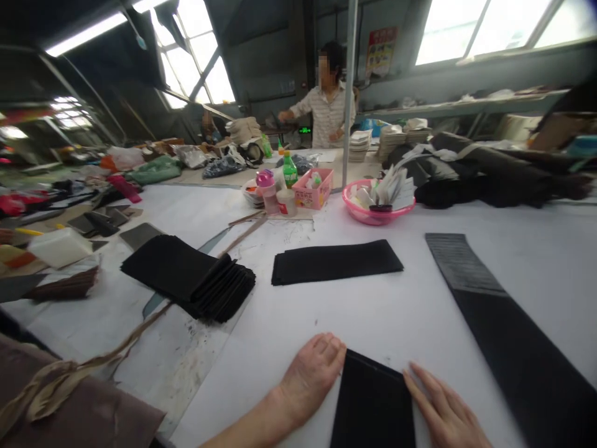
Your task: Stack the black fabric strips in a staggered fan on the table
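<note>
A black rectangular fabric piece (373, 398) lies at the bottom of the view, its near end cut off by the frame. My left hand (313, 376) is at its upper left corner, closed with bent fingers held together on the edge; the thumb is hidden. Along the right edge rests my right hand (443, 404), its fingers stretched out against the fabric. Farther off, a flat stack of black strips (338, 260) lies crosswise. To the left is a thicker folded pile of black fabric (186, 274). A long black strip (513, 336) with a grey ribbed end lies on the right.
A pink basin (373, 214) of papers, a pink box (314, 193), a green bottle (289, 169) and a pink-lidded cup (267, 193) stand at the back of the white table (261, 348). A metal pole (349, 93) rises behind. Another person (329, 115) stands beyond.
</note>
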`<action>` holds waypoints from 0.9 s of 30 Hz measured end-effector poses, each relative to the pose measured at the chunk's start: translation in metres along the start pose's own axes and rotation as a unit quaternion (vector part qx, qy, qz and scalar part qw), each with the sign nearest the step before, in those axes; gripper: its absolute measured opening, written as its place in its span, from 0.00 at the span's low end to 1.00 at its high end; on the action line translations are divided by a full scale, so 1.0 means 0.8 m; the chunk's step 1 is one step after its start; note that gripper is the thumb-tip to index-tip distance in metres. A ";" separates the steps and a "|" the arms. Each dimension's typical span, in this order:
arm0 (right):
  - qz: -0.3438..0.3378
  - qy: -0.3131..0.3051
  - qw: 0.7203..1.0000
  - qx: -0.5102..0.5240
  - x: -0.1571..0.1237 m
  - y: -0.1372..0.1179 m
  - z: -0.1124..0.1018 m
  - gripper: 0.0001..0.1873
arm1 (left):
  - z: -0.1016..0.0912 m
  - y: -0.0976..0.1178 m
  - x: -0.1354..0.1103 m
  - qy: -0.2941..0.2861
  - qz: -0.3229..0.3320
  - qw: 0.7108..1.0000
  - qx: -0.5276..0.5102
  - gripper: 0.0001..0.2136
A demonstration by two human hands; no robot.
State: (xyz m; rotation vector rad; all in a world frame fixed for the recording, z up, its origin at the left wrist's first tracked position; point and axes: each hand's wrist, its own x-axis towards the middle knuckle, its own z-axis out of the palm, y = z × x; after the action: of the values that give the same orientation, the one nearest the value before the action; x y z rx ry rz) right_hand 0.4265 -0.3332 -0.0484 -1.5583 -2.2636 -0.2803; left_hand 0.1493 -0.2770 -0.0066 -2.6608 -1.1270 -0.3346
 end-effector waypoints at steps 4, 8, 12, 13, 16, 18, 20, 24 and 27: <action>0.027 -0.031 0.999 0.007 0.006 -0.012 -0.024 0.29 | -0.011 0.002 -0.001 0.009 -0.028 0.997 -0.070 0.15; 0.042 -0.043 0.998 0.026 0.010 -0.021 -0.036 0.26 | -0.016 0.009 0.003 -0.018 -0.065 0.992 -0.107 0.23; 0.054 -0.045 0.997 0.029 0.010 -0.026 -0.041 0.25 | -0.015 0.019 0.007 -0.055 -0.024 0.998 -0.028 0.28; 0.057 -0.048 0.997 0.027 0.010 -0.027 -0.041 0.25 | -0.014 0.021 0.007 -0.055 -0.014 0.998 -0.013 0.26; 0.059 -0.061 0.996 0.023 0.007 -0.025 -0.042 0.25 | -0.011 0.019 0.006 -0.060 -0.004 0.998 0.003 0.25; 0.060 -0.074 0.995 0.021 0.005 -0.021 -0.045 0.26 | -0.010 0.016 0.003 -0.057 -0.001 0.998 0.003 0.24; 0.070 -0.087 0.993 0.022 0.006 -0.018 -0.053 0.26 | -0.008 0.015 0.000 -0.048 -0.001 0.999 0.000 0.24; 0.111 -0.092 0.989 0.032 0.027 -0.026 -0.065 0.24 | -0.005 0.019 -0.004 -0.025 -0.008 1.000 -0.003 0.23; 0.071 -0.091 0.992 0.054 0.054 -0.050 -0.055 0.24 | -0.004 0.022 -0.003 -0.018 -0.010 1.000 -0.002 0.21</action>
State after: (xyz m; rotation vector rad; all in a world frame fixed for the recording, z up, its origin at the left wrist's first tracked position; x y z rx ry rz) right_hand 0.3846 -0.3273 0.0117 -1.7393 -2.2428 0.0243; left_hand 0.1598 -0.2917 -0.0066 -2.6705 -1.1640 -0.2942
